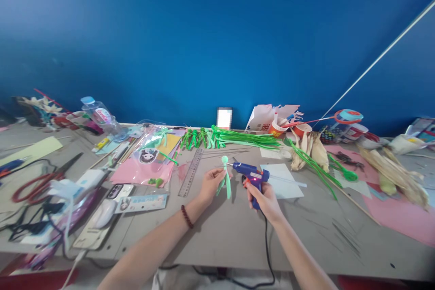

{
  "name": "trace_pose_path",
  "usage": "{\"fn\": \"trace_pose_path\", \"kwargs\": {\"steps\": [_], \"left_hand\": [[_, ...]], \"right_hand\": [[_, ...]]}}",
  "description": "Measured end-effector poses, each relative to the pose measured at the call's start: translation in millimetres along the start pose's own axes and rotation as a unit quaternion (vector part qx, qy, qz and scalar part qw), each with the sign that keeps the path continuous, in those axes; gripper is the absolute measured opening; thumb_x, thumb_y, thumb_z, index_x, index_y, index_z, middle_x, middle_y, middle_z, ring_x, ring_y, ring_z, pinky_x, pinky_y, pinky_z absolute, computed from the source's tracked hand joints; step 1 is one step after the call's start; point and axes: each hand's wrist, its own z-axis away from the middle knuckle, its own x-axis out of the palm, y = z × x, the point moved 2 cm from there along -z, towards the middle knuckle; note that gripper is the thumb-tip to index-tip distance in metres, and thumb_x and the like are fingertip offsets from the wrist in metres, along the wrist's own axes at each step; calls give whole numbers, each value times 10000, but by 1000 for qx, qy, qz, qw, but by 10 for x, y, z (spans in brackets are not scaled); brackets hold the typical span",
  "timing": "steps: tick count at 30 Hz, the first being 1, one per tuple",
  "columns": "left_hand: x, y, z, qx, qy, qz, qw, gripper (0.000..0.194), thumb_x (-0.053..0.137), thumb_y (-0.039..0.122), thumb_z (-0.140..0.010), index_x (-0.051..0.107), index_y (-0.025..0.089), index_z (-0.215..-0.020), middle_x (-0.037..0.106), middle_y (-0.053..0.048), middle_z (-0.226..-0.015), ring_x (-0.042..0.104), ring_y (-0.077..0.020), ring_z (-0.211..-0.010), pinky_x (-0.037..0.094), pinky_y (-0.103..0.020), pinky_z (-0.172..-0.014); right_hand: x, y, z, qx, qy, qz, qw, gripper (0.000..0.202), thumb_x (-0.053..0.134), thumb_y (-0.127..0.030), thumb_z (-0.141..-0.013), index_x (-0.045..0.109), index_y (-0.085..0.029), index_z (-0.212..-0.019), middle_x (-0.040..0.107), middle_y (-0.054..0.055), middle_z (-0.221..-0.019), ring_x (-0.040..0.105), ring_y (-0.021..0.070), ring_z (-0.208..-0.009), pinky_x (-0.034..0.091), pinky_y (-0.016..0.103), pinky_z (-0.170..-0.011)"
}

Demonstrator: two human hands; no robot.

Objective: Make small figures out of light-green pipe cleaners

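Held in my left hand (213, 185) is a light green pipe-cleaner figure (224, 161), its round top upward and its strands hanging below my fingers. My right hand (265, 199) is wrapped round the grip of a blue hot glue gun (249, 171). The gun's nozzle points left, close to the figure; whether it touches cannot be made out. A clear glue stick (292, 181) juts from the gun's back. Behind my hands lies a bundle of green pipe-cleaner stems (251, 139), with several finished-looking green pieces (204, 137) at its left end.
Left of my hands lie a clear ruler (190, 173), a plastic bag (149, 154) on pink paper, a phone (97, 226) and scissors (37, 186). White paper (287, 190), dried husks (306, 152) and green stems (314, 165) lie to the right. The gun's black cord (267, 244) runs off the front edge.
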Motion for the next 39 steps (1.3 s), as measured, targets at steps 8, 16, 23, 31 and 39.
{"fn": "trace_pose_path", "kwargs": {"steps": [8,16,23,31,39], "left_hand": [[3,15,19,10,-3,-12,1000,334,754,450,-615,716,132,-710,708,-81,-705,581,-126,-585,422,-232,-591],[6,9,17,15,-8,-10,1000,325,751,448,-615,714,135,-691,704,-76,-684,574,-131,-572,416,-239,-585],[14,17,27,21,-3,-28,999,338,741,466,-616,710,135,-679,696,-74,-670,573,-141,-570,426,-246,-578],[23,8,22,17,-5,-23,1000,353,750,472,-596,707,132,-682,703,-84,-672,596,-154,-590,442,-259,-607],[25,-8,12,18,-4,-24,1000,334,749,461,-600,709,138,-673,702,-77,-665,592,-152,-580,437,-255,-598]], "right_hand": [[-15,168,-2,-9,51,74,996,455,582,-595,-722,565,-150,-632,476,-27,-432,458,89,-319,323,177,-281],[-36,235,-11,-31,54,159,985,458,531,-560,-781,513,-173,-538,480,-11,-427,478,104,-348,346,192,-311],[-52,252,-29,-52,48,191,979,406,516,-504,-799,522,-185,-548,468,-19,-398,465,114,-344,349,215,-349],[-48,209,-19,-49,56,200,977,361,541,-444,-784,538,-192,-526,473,-15,-386,457,120,-339,344,226,-359],[-34,203,-12,-52,56,208,975,390,522,-457,-790,500,-205,-493,468,-6,-388,463,129,-341,352,238,-364]]}}
